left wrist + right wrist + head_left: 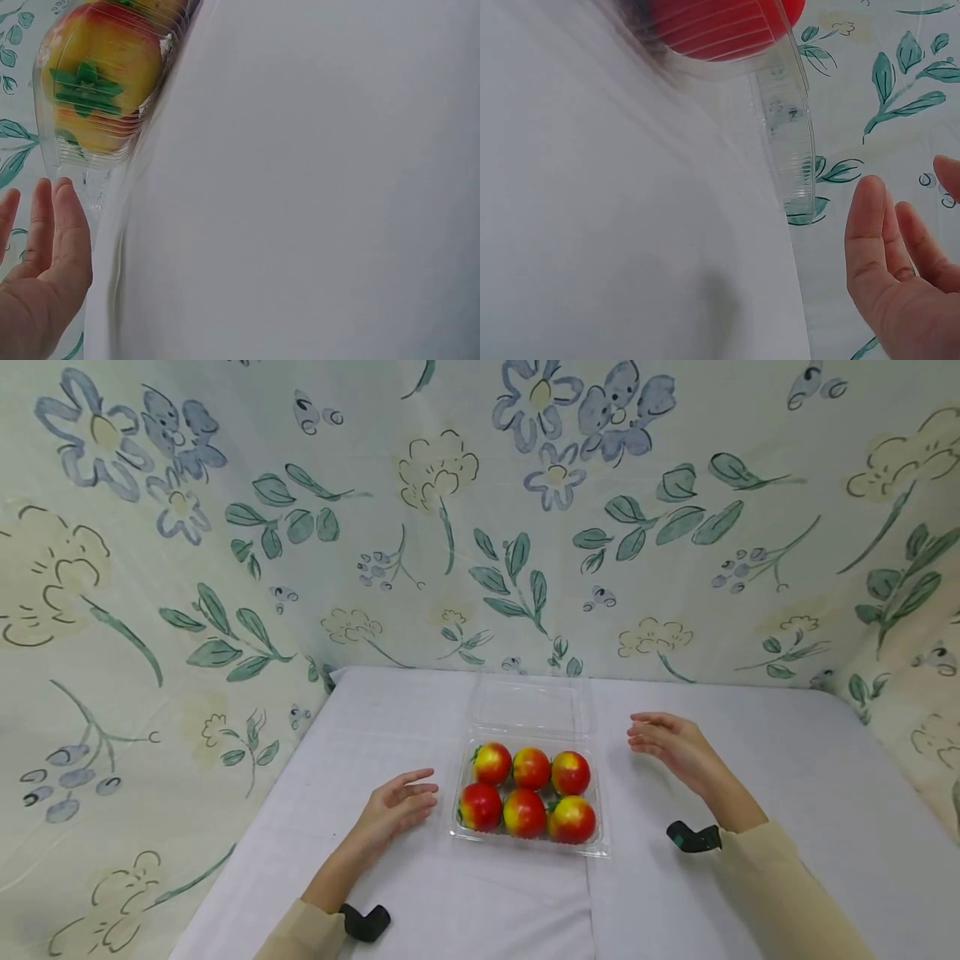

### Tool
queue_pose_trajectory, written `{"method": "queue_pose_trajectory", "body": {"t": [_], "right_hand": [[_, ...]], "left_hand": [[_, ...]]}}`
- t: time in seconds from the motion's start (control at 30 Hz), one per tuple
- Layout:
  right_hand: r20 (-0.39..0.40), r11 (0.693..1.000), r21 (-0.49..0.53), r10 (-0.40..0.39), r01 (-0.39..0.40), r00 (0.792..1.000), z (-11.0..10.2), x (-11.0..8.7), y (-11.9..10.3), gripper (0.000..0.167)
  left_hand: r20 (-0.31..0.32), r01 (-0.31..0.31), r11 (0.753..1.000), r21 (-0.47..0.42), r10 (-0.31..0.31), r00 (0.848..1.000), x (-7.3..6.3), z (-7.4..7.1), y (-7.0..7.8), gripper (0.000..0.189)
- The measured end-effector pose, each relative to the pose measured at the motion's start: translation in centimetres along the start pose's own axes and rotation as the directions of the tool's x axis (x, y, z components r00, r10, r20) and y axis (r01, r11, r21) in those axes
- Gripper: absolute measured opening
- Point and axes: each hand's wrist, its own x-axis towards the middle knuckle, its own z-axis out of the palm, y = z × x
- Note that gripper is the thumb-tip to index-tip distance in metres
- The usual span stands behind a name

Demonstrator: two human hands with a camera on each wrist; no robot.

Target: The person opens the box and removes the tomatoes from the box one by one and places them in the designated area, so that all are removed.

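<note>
A clear plastic clamshell box point(529, 846) lies on the table, its lid point(532, 708) folded open toward the back. Inside sit two rows of round red-and-yellow fruits point(525, 814); a green star-shaped leaf tops one fruit point(105, 45) in the left wrist view. Just left of the box hovers my left hand point(396, 808), fingers loosely extended and holding nothing. My right hand point(675, 745) is off to the right of the lid, fingers relaxed and apart from the box. Both hands also show in their own wrist views, with the box beyond the fingertips.
A white cloth point(517, 902) with a crease covers the table. Behind and at the sides hangs a flower-patterned curtain point(420, 585). Each wrist carries a black device, one at the left point(366, 923) and one at the right point(693, 837).
</note>
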Motion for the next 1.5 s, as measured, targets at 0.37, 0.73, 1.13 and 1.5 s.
{"method": "queue_pose_trajectory", "body": {"t": [0.37, 0.73, 1.13, 1.5], "right_hand": [[-0.038, 0.982, -0.183, -0.049, 0.042, 0.998, 1.1, -1.8, -0.1, 0.051], [-0.057, 0.954, -0.293, -0.080, 0.060, 0.995, 2.7, -3.6, -0.8, 0.052], [-0.007, 0.965, -0.239, -0.114, 0.109, 0.993, 4.6, -5.4, -1.4, 0.043], [0.028, 0.950, -0.268, -0.159, 0.161, 0.987, 6.9, -7.0, -1.1, 0.044]], "left_hand": [[-0.001, -0.016, 1.000, 0.020, 0.016, 1.000, 0.6, 0.0, 0.3, 0.056], [0.007, -0.005, 0.999, 0.047, 0.005, 1.000, 2.0, 0.3, 0.6, 0.055], [0.013, -0.026, 0.994, 0.110, 0.024, 1.000, 3.1, 1.0, 0.9, 0.058], [0.040, -0.045, 0.985, 0.164, 0.040, 0.998, 3.6, 1.5, 1.1, 0.061]]}}
